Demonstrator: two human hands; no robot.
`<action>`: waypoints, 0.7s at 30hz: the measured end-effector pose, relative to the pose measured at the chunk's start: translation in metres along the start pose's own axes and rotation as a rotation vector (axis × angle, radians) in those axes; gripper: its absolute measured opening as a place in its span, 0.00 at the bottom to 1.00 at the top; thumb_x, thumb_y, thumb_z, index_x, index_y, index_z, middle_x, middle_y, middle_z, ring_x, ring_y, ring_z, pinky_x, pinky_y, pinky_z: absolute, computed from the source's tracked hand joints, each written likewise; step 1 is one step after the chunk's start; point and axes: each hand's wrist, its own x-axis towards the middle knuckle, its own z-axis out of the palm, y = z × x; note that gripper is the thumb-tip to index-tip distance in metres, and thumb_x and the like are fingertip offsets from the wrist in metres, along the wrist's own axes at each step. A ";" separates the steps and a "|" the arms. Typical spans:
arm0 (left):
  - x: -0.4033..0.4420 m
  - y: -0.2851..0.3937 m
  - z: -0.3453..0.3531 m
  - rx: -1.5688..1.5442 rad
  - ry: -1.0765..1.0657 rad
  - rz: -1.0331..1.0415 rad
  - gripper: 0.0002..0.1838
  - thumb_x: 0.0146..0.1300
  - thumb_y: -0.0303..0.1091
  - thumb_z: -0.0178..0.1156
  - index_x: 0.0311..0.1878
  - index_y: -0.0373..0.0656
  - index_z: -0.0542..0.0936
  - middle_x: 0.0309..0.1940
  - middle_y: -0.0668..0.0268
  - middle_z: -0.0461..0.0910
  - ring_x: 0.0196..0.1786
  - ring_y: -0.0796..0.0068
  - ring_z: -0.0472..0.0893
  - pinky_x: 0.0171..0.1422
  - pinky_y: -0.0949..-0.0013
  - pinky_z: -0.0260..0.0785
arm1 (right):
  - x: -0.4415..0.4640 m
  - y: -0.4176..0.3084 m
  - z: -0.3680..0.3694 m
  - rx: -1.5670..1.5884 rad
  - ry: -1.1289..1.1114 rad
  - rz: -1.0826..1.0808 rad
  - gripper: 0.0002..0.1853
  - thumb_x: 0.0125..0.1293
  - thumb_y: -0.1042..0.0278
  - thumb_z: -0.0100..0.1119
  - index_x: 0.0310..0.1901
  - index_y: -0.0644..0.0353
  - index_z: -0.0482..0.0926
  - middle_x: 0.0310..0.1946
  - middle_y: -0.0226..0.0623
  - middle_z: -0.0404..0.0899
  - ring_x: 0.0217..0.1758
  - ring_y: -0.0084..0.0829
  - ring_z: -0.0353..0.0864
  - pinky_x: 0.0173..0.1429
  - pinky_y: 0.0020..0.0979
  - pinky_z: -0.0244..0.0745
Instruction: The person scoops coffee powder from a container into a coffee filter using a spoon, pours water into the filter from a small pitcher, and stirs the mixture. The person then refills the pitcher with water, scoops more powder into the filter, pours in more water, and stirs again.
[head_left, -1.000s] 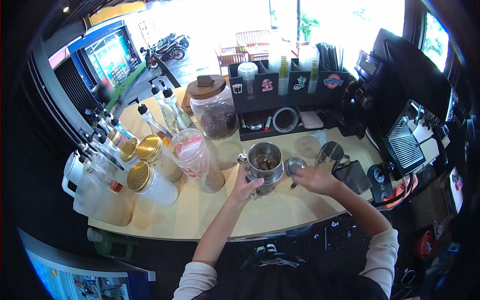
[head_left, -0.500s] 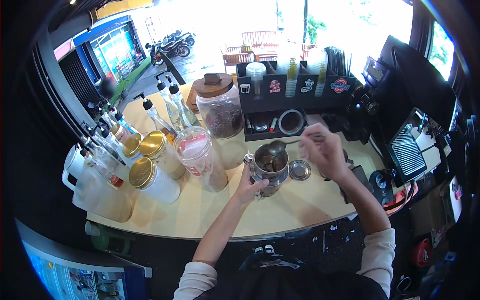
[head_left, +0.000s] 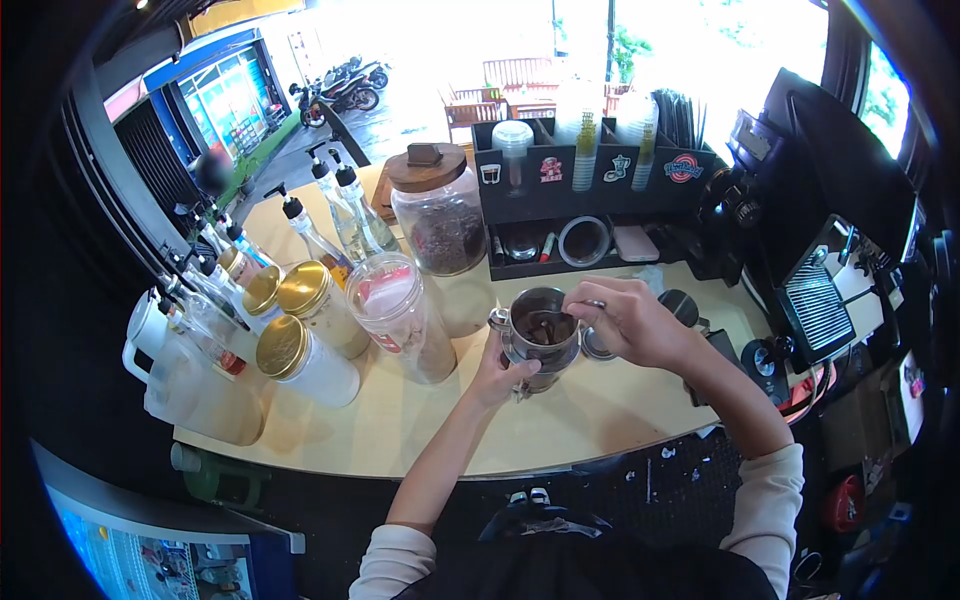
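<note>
Bench [head_left: 590, 435], centre: pot [head_left: 540, 353]; disc [head_left: 597, 344] just to its right. Left of pot: tumbler [head_left: 405, 322], next three canisters [head_left: 308, 365], then jug [head_left: 205, 388] toward left end. Behind tumbler: jar [head_left: 440, 228]; pump bottles [head_left: 362, 217] to its left. Behind pot: organizer [head_left: 600, 207], right of jar, stacked cups [head_left: 583, 157] in upper compartments.

- Organiser [head_left: 640, 205], black, stickers on front; stacked clear cups [head_left: 583, 165] in upper compartments
- Marker [head_left: 545, 249], part red, on organiser's lower shelf
- Glass jar [head_left: 445, 235], wooden lid, dark contents
- Gold-lidded jars [head_left: 308, 290], three, grouped
- Tall clear container [head_left: 405, 335], something pink inside
- Pump bottles [head_left: 368, 235], several
- Jug [head_left: 200, 392], pale, large
- Motorcycles [head_left: 345, 98], outside
- Wooden bench [head_left: 520, 73], outside
</note>
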 end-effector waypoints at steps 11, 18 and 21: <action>0.000 0.000 0.001 0.038 0.025 0.003 0.48 0.50 0.34 0.71 0.71 0.42 0.52 0.62 0.61 0.66 0.66 0.67 0.66 0.70 0.61 0.58 | 0.001 0.004 0.005 -0.060 0.006 -0.034 0.05 0.65 0.76 0.56 0.39 0.68 0.75 0.32 0.45 0.78 0.34 0.47 0.79 0.38 0.38 0.74; 0.002 -0.001 0.002 0.015 -0.005 0.035 0.47 0.51 0.34 0.71 0.70 0.42 0.53 0.62 0.61 0.66 0.65 0.68 0.67 0.70 0.62 0.59 | 0.003 -0.001 0.004 -0.130 0.032 0.014 0.06 0.63 0.76 0.57 0.40 0.67 0.76 0.32 0.44 0.78 0.34 0.47 0.79 0.41 0.39 0.75; 0.002 0.003 0.004 -0.004 -0.020 0.036 0.46 0.51 0.34 0.71 0.70 0.42 0.54 0.61 0.61 0.66 0.65 0.68 0.67 0.69 0.62 0.59 | 0.003 -0.004 0.009 -0.049 -0.004 -0.058 0.06 0.62 0.76 0.57 0.40 0.66 0.75 0.33 0.45 0.78 0.37 0.48 0.79 0.41 0.43 0.75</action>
